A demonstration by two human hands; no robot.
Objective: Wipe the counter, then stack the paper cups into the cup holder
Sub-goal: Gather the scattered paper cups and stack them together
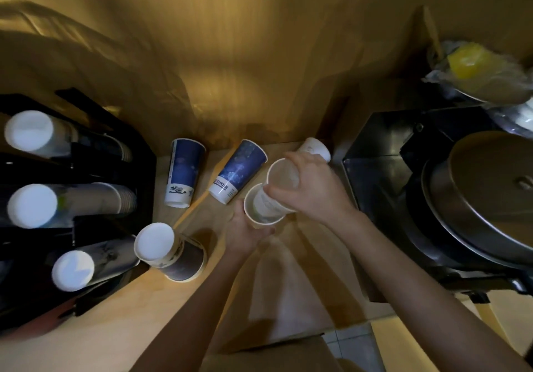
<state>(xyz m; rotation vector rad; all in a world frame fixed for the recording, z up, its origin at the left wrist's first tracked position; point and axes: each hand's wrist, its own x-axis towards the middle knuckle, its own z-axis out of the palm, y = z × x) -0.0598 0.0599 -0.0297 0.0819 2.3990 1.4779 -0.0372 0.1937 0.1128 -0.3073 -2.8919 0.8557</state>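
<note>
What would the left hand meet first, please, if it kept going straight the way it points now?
Probably the tilted blue cup just beyond the left hand and the white cup it holds, though depth is unclear.

Cup holder (86,169) cut by left edge, pot lid (490,198) cut right
</note>
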